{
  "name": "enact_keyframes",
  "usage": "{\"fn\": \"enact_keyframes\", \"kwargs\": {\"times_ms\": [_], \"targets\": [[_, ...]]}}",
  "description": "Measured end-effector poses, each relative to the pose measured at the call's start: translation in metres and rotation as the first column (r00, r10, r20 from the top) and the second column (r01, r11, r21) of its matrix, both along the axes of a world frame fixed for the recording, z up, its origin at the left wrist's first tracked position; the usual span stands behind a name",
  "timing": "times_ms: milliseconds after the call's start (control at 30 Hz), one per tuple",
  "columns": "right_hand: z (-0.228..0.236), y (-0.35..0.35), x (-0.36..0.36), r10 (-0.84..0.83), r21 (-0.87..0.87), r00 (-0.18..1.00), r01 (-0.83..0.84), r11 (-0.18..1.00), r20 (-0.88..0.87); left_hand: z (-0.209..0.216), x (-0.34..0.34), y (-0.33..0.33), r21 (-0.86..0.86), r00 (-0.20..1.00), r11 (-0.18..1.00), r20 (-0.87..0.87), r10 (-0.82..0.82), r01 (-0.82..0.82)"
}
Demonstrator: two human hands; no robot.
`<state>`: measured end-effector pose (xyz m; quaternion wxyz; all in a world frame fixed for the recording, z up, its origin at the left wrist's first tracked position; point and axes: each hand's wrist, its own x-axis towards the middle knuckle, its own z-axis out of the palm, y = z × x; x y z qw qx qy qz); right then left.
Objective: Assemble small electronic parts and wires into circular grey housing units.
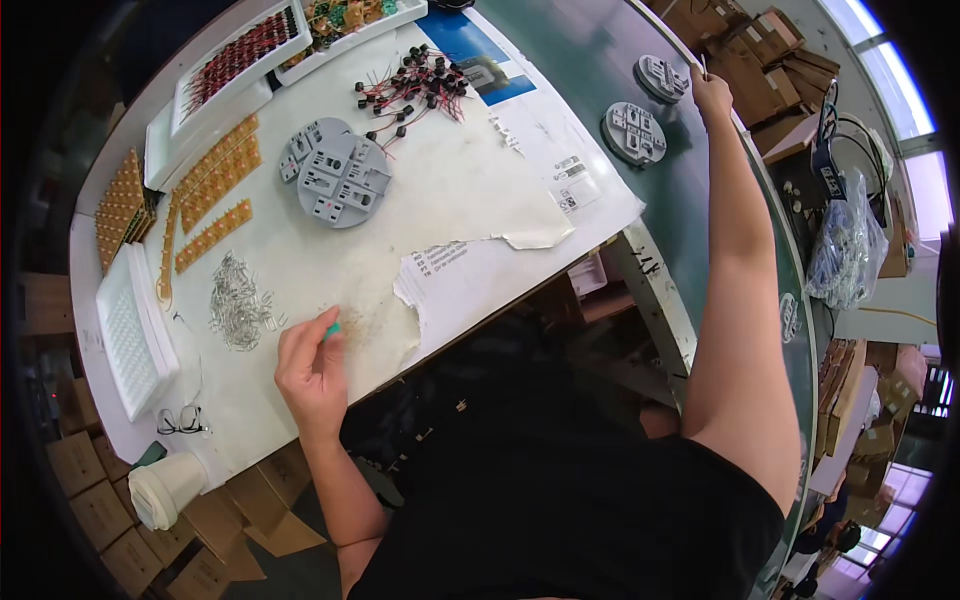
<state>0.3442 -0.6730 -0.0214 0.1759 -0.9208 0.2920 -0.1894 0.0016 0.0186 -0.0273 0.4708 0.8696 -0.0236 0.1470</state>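
My left hand (312, 375) is raised over the front edge of the white worktable, its fingers closed in a pinch. Between thumb and fingertips shows a small green piece (331, 330), too small to name. My right arm is stretched far out across the green belt. Its hand (712, 97) is closed at the belt's far edge, beside a round grey fixture (661, 78); a thin pale thing pokes out at the fingertips. A second round fixture (634, 134) lies nearer on the belt. On the table sits another grey round fixture (336, 173) with small parts in its slots.
Small clear glass-like tubes (238, 300) lie heaped left of my left hand. Black parts with red wires (420, 88) are piled at the back. Orange board strips (215, 170), a white tray (135, 330), glasses (182, 421) and a white cup (166, 490) line the left side.
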Motion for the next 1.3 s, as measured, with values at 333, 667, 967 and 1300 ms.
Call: {"fn": "enact_keyframes", "kwargs": {"times_ms": [333, 667, 967, 1300], "targets": [[0.053, 0.192, -0.209, 0.698, -0.101, 0.712, -0.702, 0.705, -0.079, 0.010, 0.001, 0.007, -0.091, 0.999, 0.995, 0.001, -0.033, 0.033], [0.063, 0.412, -0.196, 0.969, 0.146, -0.230, -0.959, -0.242, 0.092, 0.034, 0.006, -0.018, 0.245, 0.977, 0.956, 0.094, -0.189, 0.162], [0.069, 0.471, -0.116, 0.978, 0.046, 0.207, -0.978, 0.205, 0.025, 0.018, -0.004, -0.019, 0.293, 0.989, 0.948, 0.049, -0.142, 0.122], [0.065, 0.625, -0.181, 0.851, 0.276, -0.390, -0.912, -0.304, -0.351, 0.011, -0.006, -0.019, 0.298, 0.988, 0.945, 0.031, -0.151, 0.135]]}}
